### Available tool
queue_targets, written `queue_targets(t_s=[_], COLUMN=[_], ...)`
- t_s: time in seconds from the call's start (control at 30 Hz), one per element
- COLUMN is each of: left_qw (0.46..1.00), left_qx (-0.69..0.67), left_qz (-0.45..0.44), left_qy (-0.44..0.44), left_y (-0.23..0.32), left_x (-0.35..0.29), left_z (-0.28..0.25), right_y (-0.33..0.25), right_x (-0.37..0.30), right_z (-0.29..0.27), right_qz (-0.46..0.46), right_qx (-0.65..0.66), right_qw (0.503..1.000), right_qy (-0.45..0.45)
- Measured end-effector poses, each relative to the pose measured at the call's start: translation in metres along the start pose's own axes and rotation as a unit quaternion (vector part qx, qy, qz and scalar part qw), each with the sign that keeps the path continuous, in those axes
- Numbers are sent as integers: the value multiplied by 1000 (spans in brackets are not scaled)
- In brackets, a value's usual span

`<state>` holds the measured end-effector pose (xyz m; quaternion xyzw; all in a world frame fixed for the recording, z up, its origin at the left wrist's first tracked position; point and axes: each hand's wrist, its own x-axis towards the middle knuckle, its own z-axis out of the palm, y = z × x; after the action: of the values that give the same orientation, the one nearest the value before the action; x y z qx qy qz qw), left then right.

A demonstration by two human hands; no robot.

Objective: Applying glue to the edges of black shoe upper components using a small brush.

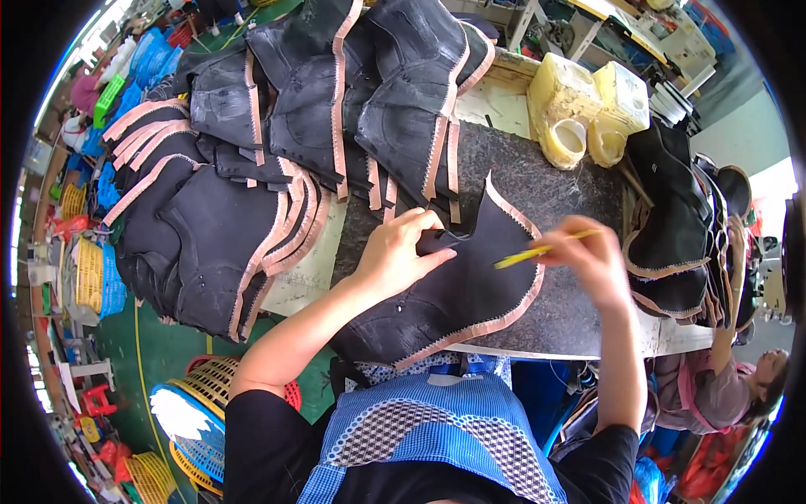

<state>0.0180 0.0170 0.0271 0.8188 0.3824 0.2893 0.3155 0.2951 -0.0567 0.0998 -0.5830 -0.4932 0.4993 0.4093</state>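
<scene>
A black shoe-upper piece (470, 286) with a tan, zigzag-cut edge lies on the dark worktop in front of me. My left hand (405, 252) pinches its upper edge at the notch, thumb on top, where a small flap stands up. Held in the fingers of my right hand (583, 256) is a slim yellow brush (537, 250), its tip over the right part of the piece. That hand is slightly blurred, and whether the tip touches the surface I cannot tell. Beyond my left hand, several similar black uppers (411, 92) lie overlapped.
More black uppers (210, 227) are piled at the left. Two glue-crusted, yellowish pots (564, 105) stand at the back right of the dark worktop (579, 286). Further black uppers (667, 218) hang at the right, near another person (714, 391). Baskets (206, 386) stand on the floor at lower left.
</scene>
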Motion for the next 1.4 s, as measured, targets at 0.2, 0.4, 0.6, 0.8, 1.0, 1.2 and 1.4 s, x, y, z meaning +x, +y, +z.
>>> queue_targets(t_s=[0.2, 0.4, 0.6, 0.8, 1.0, 1.2, 1.4], left_qw=[997, 996, 995, 994, 995, 997, 995], left_qx=[-55, -36, -35, -51, -12, -25, -17], left_qz=[35, 19, 14, -3, 17, 8, 24], left_qy=[37, 81, 95, 92, 94, 75, 96], left_y=[-9, -18, -22, -14, -17, -13, -19], left_x=[-3, -10, -11, -8, -11, -8, -7], left_z=[13, 18, 21, 22, 21, 23, 26], right_y=[33, 15, 44, 23, 59, 44, 63], right_x=[41, 5, -3, -16, -36, -71, -38], right_z=[41, 32, 28, 17, 5, 13, 21], right_qz=[-110, 37, -66, -49, -117, -47, -95], right_qx=[-127, -120, -155, 27, -262, -129, -220], right_qw=[980, 987, 984, 996, 940, 983, 954], right_qy=[105, -97, 60, 76, 183, 122, 180])
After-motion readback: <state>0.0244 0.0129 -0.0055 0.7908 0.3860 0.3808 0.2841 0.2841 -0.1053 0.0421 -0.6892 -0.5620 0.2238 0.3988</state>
